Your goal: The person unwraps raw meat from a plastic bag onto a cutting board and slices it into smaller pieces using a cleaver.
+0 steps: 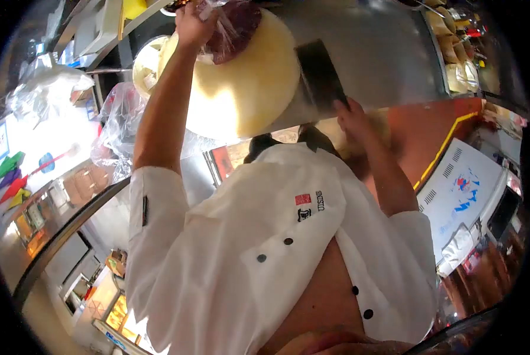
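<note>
My left hand (195, 26) is closed on a clear plastic bag (213, 10) around a dark red piece of meat (239, 29). The meat rests at the far side of a round, pale cutting board (253, 89). In my right hand (350, 118) is the handle of a cleaver (321, 74). Its broad dark blade lies over the steel counter (383, 53), just right of the board and close to its edge. Whether the blade touches the counter I cannot tell.
A pale round tub (149, 65) stands left of the board, beside loose clear plastic (120, 112). Several containers (454, 53) line the counter's right end. A white appliance lid (463, 189) is at the right, past the reddish floor (412, 130).
</note>
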A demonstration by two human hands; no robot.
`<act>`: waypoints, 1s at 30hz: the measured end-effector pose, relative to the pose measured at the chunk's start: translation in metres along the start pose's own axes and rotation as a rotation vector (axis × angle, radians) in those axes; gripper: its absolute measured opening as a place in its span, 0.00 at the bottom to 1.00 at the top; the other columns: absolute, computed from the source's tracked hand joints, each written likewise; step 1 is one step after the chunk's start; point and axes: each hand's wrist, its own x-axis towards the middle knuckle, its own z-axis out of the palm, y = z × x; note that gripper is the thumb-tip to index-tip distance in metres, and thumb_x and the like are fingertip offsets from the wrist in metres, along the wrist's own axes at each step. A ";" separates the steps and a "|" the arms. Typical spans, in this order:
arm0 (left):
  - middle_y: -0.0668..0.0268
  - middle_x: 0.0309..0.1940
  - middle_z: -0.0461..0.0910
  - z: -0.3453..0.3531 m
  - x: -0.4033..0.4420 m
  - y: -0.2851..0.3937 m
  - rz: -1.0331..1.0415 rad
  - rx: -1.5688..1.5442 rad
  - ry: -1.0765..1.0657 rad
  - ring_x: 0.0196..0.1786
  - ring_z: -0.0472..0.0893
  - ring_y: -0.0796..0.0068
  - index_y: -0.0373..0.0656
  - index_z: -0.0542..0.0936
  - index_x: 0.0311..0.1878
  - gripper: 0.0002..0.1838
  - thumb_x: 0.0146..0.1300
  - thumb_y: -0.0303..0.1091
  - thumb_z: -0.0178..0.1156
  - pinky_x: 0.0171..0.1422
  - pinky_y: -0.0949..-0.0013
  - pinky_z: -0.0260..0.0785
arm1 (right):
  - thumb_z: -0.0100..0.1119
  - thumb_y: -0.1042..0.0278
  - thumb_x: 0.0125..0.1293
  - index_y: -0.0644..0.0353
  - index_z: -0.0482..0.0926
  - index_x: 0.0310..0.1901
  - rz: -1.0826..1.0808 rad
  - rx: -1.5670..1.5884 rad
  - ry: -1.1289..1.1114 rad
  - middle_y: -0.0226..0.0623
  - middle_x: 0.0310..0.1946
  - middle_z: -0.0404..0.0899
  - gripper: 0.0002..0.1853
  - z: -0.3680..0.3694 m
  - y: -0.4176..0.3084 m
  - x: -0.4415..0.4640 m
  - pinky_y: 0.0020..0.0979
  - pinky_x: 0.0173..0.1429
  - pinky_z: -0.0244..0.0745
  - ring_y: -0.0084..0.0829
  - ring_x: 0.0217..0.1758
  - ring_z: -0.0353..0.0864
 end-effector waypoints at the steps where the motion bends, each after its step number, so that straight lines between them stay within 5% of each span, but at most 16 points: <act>1: 0.52 0.51 0.81 -0.026 -0.022 0.023 0.040 0.023 0.128 0.54 0.79 0.55 0.37 0.80 0.57 0.26 0.60 0.42 0.70 0.62 0.57 0.71 | 0.59 0.51 0.77 0.60 0.73 0.49 -0.009 0.004 -0.018 0.27 0.23 0.71 0.18 0.002 0.000 0.008 0.29 0.24 0.68 0.21 0.21 0.69; 2: 0.47 0.54 0.77 -0.027 -0.035 -0.005 -0.011 -0.082 0.079 0.59 0.75 0.47 0.39 0.78 0.60 0.27 0.61 0.43 0.70 0.64 0.52 0.70 | 0.59 0.51 0.77 0.61 0.74 0.50 -0.055 -0.033 -0.013 0.28 0.24 0.72 0.18 0.007 -0.002 0.016 0.30 0.24 0.68 0.22 0.20 0.70; 7: 0.53 0.48 0.80 -0.123 -0.181 0.004 -0.239 -0.268 0.085 0.52 0.78 0.56 0.38 0.80 0.56 0.21 0.63 0.37 0.68 0.59 0.57 0.72 | 0.59 0.52 0.76 0.63 0.76 0.50 -0.167 -0.113 -0.006 0.32 0.25 0.75 0.19 0.021 0.004 0.056 0.33 0.24 0.69 0.24 0.20 0.71; 9: 0.55 0.47 0.81 -0.148 -0.249 -0.003 -0.374 -0.284 0.050 0.50 0.79 0.59 0.37 0.81 0.55 0.19 0.65 0.36 0.67 0.57 0.59 0.73 | 0.57 0.45 0.75 0.67 0.77 0.55 -0.094 -0.165 -0.071 0.45 0.37 0.82 0.27 0.029 -0.001 0.056 0.40 0.38 0.79 0.36 0.33 0.83; 10: 0.56 0.46 0.81 -0.160 -0.282 -0.007 -0.441 -0.290 0.033 0.50 0.80 0.61 0.37 0.81 0.55 0.17 0.66 0.36 0.67 0.56 0.61 0.73 | 0.57 0.45 0.75 0.67 0.77 0.55 -0.098 -0.169 -0.085 0.45 0.37 0.82 0.27 0.037 0.000 0.058 0.40 0.38 0.79 0.36 0.33 0.83; 13: 0.58 0.44 0.83 -0.187 -0.369 -0.017 -0.609 -0.317 -0.019 0.47 0.81 0.66 0.37 0.82 0.53 0.14 0.68 0.34 0.65 0.53 0.64 0.74 | 0.52 0.36 0.73 0.75 0.70 0.66 -0.210 -0.461 0.080 0.65 0.66 0.72 0.42 0.078 0.014 0.063 0.48 0.73 0.66 0.59 0.69 0.72; 14: 0.59 0.43 0.83 -0.193 -0.392 -0.023 -0.650 -0.328 -0.033 0.46 0.82 0.68 0.37 0.82 0.52 0.13 0.69 0.34 0.64 0.52 0.65 0.75 | 0.52 0.36 0.73 0.75 0.70 0.66 -0.216 -0.469 0.076 0.65 0.66 0.72 0.42 0.093 0.023 0.065 0.48 0.73 0.66 0.59 0.69 0.72; 21: 0.64 0.40 0.87 -0.199 -0.448 -0.080 -0.723 -0.459 -0.145 0.41 0.85 0.76 0.37 0.84 0.48 0.08 0.72 0.30 0.63 0.48 0.71 0.77 | 0.55 0.44 0.73 0.72 0.75 0.55 -0.341 -0.594 0.209 0.65 0.49 0.80 0.31 0.219 0.024 0.034 0.51 0.60 0.74 0.61 0.53 0.81; 22: 0.64 0.40 0.87 -0.206 -0.446 -0.083 -0.722 -0.477 -0.153 0.41 0.85 0.76 0.37 0.84 0.48 0.08 0.72 0.30 0.63 0.48 0.71 0.77 | 0.56 0.46 0.74 0.70 0.74 0.51 -0.342 -0.521 0.201 0.56 0.38 0.81 0.28 0.237 0.032 0.041 0.47 0.45 0.75 0.51 0.38 0.81; 24: 0.63 0.41 0.87 -0.217 -0.439 -0.092 -0.614 -0.366 -0.249 0.41 0.85 0.74 0.38 0.85 0.47 0.07 0.70 0.29 0.63 0.48 0.70 0.78 | 0.58 0.48 0.75 0.69 0.74 0.47 -0.348 -0.455 0.213 0.47 0.27 0.81 0.25 0.266 0.046 0.054 0.43 0.29 0.77 0.41 0.23 0.82; 27: 0.62 0.41 0.87 -0.224 -0.455 -0.110 -0.528 -0.582 -0.341 0.41 0.86 0.73 0.39 0.85 0.46 0.07 0.70 0.29 0.62 0.48 0.69 0.77 | 0.58 0.48 0.75 0.66 0.73 0.45 -0.314 -0.453 0.260 0.38 0.22 0.76 0.23 0.302 0.055 0.058 0.35 0.20 0.70 0.29 0.15 0.75; 30: 0.63 0.42 0.86 -0.236 -0.469 -0.114 -0.440 -0.640 -0.483 0.43 0.85 0.73 0.39 0.84 0.46 0.06 0.69 0.28 0.63 0.49 0.70 0.77 | 0.57 0.49 0.75 0.65 0.74 0.44 -0.371 -0.403 0.316 0.37 0.21 0.76 0.21 0.348 0.040 0.047 0.35 0.21 0.71 0.29 0.17 0.76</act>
